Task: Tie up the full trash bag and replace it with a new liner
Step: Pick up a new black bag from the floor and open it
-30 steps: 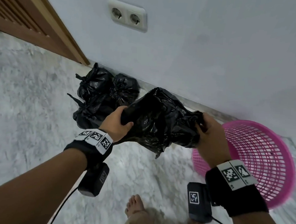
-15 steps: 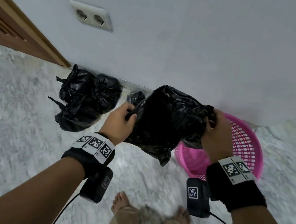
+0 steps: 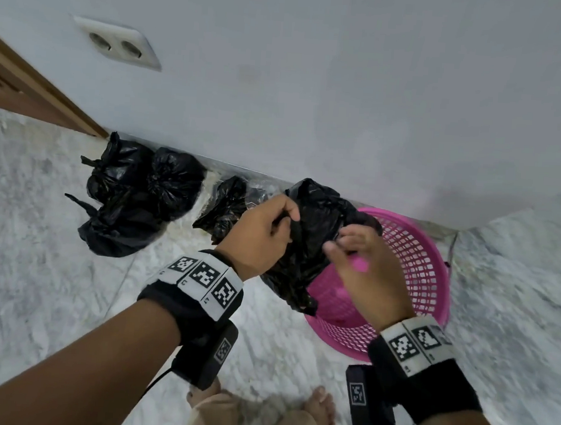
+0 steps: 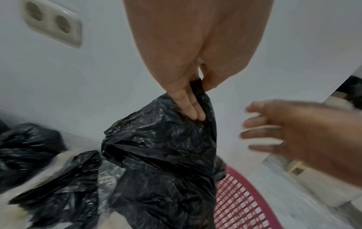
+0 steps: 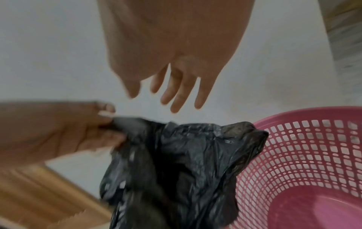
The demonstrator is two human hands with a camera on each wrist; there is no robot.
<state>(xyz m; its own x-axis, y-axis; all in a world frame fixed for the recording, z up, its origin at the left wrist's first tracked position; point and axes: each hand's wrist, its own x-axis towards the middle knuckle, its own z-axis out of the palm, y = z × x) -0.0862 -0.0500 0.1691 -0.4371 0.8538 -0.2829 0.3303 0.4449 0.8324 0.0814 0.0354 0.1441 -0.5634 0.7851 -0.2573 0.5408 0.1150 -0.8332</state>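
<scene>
A crumpled black liner bag (image 3: 317,235) (image 4: 164,155) (image 5: 188,162) hangs over the left rim of the pink mesh bin (image 3: 411,274) (image 5: 305,155) (image 4: 240,201). My left hand (image 3: 271,231) (image 4: 197,99) (image 5: 64,133) pinches the bag's top edge and holds it up. My right hand (image 3: 359,254) (image 5: 174,93) (image 4: 284,133) hovers just right of the bag with fingers spread, holding nothing. Tied full black trash bags (image 3: 134,198) (image 4: 27,147) lie on the floor against the wall to the left.
The white wall (image 3: 315,82) with a double socket (image 3: 118,45) stands right behind the bin. A wooden door frame (image 3: 31,95) is at the far left. Another small black bag (image 3: 226,205) lies by the skirting. My bare feet (image 3: 318,410) stand on the marble floor.
My right hand has let go of the liner and opened. The left hand alone now holds it, moved right over the bin's rim, and the bag hangs narrower.
</scene>
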